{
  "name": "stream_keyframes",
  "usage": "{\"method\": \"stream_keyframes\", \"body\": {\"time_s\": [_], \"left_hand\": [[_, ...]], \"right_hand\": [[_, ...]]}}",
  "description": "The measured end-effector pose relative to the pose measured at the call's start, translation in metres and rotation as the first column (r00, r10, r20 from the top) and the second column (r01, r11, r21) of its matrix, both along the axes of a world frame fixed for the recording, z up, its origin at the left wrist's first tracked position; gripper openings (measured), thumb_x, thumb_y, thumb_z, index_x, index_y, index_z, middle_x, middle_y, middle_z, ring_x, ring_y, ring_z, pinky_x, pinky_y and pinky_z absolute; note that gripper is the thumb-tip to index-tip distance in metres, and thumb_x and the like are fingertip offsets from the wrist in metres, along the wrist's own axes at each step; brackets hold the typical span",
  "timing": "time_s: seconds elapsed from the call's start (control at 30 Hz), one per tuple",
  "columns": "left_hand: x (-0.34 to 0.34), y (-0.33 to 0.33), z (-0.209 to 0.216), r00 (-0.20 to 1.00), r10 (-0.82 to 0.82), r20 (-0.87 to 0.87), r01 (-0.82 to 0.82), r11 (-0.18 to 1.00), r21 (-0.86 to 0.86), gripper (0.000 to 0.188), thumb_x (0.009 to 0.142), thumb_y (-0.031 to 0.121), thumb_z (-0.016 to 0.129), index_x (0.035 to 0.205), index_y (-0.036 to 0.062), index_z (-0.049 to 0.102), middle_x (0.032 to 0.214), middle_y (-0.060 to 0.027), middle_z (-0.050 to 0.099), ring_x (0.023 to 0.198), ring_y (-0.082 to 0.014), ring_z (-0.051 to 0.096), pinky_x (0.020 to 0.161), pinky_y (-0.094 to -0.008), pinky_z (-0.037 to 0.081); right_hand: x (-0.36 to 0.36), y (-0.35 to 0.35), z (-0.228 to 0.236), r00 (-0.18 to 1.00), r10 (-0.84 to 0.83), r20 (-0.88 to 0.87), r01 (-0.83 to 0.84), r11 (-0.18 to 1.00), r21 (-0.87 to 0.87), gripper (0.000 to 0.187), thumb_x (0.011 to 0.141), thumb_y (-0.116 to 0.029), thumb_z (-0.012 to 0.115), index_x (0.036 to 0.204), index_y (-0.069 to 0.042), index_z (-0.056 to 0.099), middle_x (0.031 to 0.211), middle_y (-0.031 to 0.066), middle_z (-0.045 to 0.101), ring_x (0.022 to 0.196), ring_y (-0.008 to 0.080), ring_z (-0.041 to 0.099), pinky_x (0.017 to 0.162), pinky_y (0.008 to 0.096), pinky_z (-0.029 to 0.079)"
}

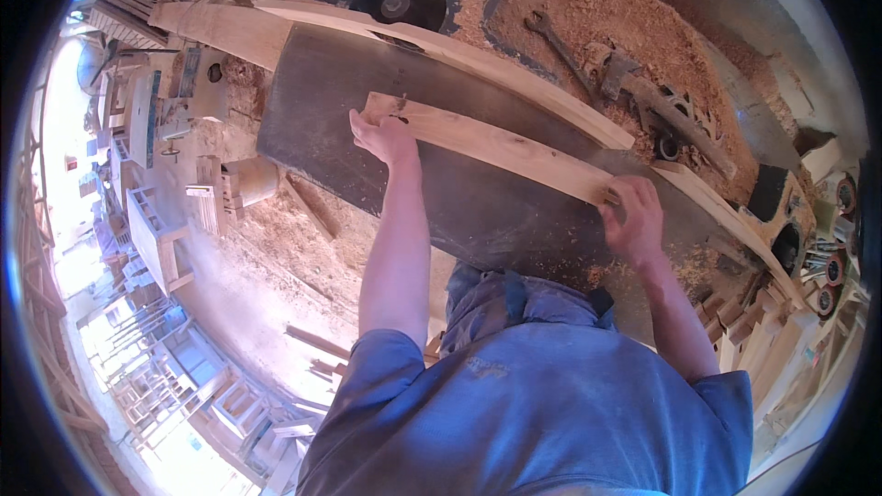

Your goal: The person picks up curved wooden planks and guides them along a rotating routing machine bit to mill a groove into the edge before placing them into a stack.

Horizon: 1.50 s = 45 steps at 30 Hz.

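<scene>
A short pale wooden board (491, 147) lies on the dark metal machine table (322, 119), running from upper left to lower right. My left hand (384, 136) presses on the board's far end, fingers over its edge. My right hand (632, 216) grips the board's near end. Just beyond the board a long wooden fence plank (514, 78) crosses the table at the same slant. Sawdust lies scattered on the table near my right hand.
A round dark blade housing (400, 2) sits behind the fence. A wrench (559, 46) and metal parts rest in a sawdust heap at upper right. Wooden frames and stools (161, 239) stand on the sawdust-covered floor at left. Stacked wood pieces (753, 331) are at right.
</scene>
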<state>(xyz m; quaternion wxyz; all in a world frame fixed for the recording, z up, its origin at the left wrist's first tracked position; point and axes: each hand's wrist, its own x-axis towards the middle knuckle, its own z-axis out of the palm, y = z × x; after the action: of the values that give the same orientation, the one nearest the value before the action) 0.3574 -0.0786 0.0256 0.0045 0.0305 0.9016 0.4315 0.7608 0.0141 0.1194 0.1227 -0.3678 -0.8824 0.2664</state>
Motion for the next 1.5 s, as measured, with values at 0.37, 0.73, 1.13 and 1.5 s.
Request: {"method": "stream_keyframes", "body": {"time_s": [0.37, 0.73, 1.13, 1.5], "left_hand": [[0.005, 0.032, 0.011, 0.993, 0.107, 0.048, -0.116, 0.953, 0.279, 0.052, 0.104, 0.005, 0.039, 0.153, -0.0068, 0.025, 0.142, -0.0198, 0.048, 0.129, -0.0324, 0.051, 0.109, -0.0395, 0.043], [-0.03, 0.05, 0.006, 0.996, 0.078, -0.03, -0.07, 0.973, 0.218, 0.052, 0.106, 0.013, 0.04, 0.15, -0.0109, 0.027, 0.14, -0.0209, 0.05, 0.126, -0.0305, 0.052, 0.11, -0.0378, 0.042], [-0.002, -0.035, -0.002, 0.999, 0.049, -0.015, -0.046, 0.987, 0.154, 0.051, 0.105, 0.014, 0.045, 0.148, -0.0102, 0.031, 0.136, -0.018, 0.052, 0.122, -0.029, 0.053, 0.106, -0.037, 0.042], [-0.036, 0.013, 0.035, 0.998, -0.037, -0.059, 0.047, 0.984, 0.17, 0.051, 0.106, 0.016, 0.047, 0.15, -0.0046, 0.032, 0.133, -0.0165, 0.049, 0.12, -0.029, 0.052, 0.104, -0.0368, 0.042]], "right_hand": [[-0.04, 0.021, -0.049, 0.854, 0.434, -0.286, -0.404, 0.9, 0.162, 0.036, 0.073, -0.002, 0.065, 0.109, 0.0, 0.071, 0.126, 0.0153, 0.067, 0.124, 0.0354, 0.061, 0.105, 0.0476, 0.05], [-0.075, 0.035, -0.047, 0.902, 0.386, -0.195, -0.375, 0.922, 0.095, 0.033, 0.074, -0.001, 0.068, 0.106, -0.003, 0.073, 0.121, 0.0142, 0.07, 0.122, 0.0373, 0.062, 0.106, 0.0511, 0.045], [-0.08, -0.02, -0.025, 0.981, 0.189, -0.042, -0.192, 0.979, -0.073, 0.042, 0.079, 0.004, 0.065, 0.12, -0.009, 0.067, 0.123, 0.0187, 0.061, 0.107, 0.0386, 0.059, 0.094, 0.0499, 0.048], [-0.1, -0.01, -0.024, 0.981, 0.136, -0.141, -0.125, 0.989, 0.081, 0.043, 0.078, 0.006, 0.062, 0.119, -0.004, 0.068, 0.127, 0.0192, 0.058, 0.112, 0.038, 0.055, 0.094, 0.0471, 0.047]]}}
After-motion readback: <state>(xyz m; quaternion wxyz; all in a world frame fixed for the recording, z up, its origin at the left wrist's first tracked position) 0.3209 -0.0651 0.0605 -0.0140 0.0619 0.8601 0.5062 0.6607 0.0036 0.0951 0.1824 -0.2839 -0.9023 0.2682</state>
